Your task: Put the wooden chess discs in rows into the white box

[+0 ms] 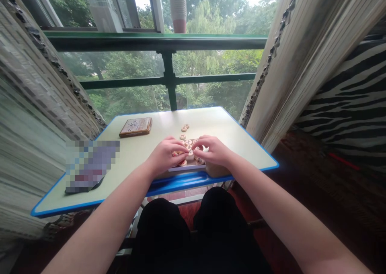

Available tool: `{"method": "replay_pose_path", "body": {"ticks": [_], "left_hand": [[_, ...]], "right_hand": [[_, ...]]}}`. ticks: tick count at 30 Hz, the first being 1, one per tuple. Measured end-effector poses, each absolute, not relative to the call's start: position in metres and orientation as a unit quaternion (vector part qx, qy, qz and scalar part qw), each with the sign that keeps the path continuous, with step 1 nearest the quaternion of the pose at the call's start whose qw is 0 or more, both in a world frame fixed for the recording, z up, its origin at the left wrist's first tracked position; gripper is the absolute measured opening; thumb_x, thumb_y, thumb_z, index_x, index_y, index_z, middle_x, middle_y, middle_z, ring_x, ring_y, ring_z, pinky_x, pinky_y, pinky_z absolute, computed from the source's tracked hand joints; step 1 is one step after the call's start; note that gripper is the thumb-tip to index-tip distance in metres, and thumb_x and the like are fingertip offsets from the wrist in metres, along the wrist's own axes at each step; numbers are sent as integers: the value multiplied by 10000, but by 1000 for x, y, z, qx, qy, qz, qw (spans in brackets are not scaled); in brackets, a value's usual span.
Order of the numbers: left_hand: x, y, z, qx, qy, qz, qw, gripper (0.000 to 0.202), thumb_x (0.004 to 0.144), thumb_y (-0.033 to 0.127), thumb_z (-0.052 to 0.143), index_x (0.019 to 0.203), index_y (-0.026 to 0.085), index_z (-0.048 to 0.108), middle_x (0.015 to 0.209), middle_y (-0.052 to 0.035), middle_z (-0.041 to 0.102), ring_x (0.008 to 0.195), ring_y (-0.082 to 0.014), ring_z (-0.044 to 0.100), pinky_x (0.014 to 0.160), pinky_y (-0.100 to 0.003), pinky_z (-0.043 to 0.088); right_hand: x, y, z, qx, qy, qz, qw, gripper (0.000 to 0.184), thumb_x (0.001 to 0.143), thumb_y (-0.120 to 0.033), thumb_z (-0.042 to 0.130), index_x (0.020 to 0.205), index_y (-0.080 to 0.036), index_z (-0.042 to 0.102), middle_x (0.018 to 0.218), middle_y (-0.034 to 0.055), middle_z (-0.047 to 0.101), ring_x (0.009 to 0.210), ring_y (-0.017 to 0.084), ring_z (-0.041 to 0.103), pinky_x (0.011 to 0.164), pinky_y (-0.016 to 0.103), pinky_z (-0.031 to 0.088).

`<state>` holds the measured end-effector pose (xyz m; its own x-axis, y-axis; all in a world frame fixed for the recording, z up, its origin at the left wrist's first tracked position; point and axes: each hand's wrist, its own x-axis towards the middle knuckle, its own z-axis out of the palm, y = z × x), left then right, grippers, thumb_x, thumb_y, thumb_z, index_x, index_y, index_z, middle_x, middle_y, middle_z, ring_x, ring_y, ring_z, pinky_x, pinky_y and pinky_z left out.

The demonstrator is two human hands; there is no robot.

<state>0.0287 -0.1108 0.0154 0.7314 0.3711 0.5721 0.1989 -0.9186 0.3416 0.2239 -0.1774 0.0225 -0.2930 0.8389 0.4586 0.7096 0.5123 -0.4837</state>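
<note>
Round wooden xiangqi pieces (188, 142) with red and dark characters lie close together in a shallow box or tray (188, 168) near the table's front edge. My left hand (167, 155) reaches in from the left, thumb and fingers drawn together at a piece and covering part of the set. Opposite it, my right hand (212, 150) curves over the right side, its thumb and fingertips closed at a piece near the middle. Both hands' fingertips nearly meet. Behind the box, a loose piece (182, 136) and two more pieces (185, 127) rest on the table.
The pale table (241, 145) has a blue rim. A flat brown box (135, 127) lies at the back left, and a blurred-out flat item (93, 167) at the left. A green railing (169, 43) and window stand behind, with curtains (277, 65) on both sides.
</note>
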Motion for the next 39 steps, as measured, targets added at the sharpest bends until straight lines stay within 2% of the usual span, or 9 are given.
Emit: {"method": "replay_pose_path", "body": {"ticks": [10, 23, 28, 39], "left_hand": [[30, -111, 14, 921, 164, 325, 136, 112, 744, 232, 617, 769, 209, 724, 837, -44, 706, 776, -170, 573, 767, -319, 454], [29, -111, 16, 933, 142, 310, 118, 148, 771, 258, 588, 763, 203, 724, 828, -46, 709, 742, -165, 571, 761, -323, 442], [29, -114, 19, 921, 156, 327, 142, 145, 772, 241, 583, 758, 193, 719, 834, -52, 710, 768, -172, 588, 775, -324, 440], [27, -115, 24, 881, 234, 383, 149, 176, 763, 241, 548, 702, 177, 701, 793, -48, 708, 779, -180, 593, 770, -324, 460]], "right_hand": [[224, -177, 22, -495, -791, 104, 345, 140, 750, -187, 576, 797, -157, 705, 664, 4, 581, 643, 104, 522, 665, 235, 385], [224, -176, 22, -511, -789, 102, 326, 143, 771, -195, 578, 799, -159, 714, 672, 16, 589, 697, 123, 525, 699, 247, 389], [226, -177, 21, -484, -801, 95, 340, 149, 783, -223, 584, 806, -166, 720, 713, 31, 562, 739, 139, 506, 730, 272, 392], [221, -179, 23, -425, -858, 56, 284, 159, 774, -264, 594, 792, -189, 733, 721, 44, 511, 738, 163, 461, 728, 311, 391]]}}
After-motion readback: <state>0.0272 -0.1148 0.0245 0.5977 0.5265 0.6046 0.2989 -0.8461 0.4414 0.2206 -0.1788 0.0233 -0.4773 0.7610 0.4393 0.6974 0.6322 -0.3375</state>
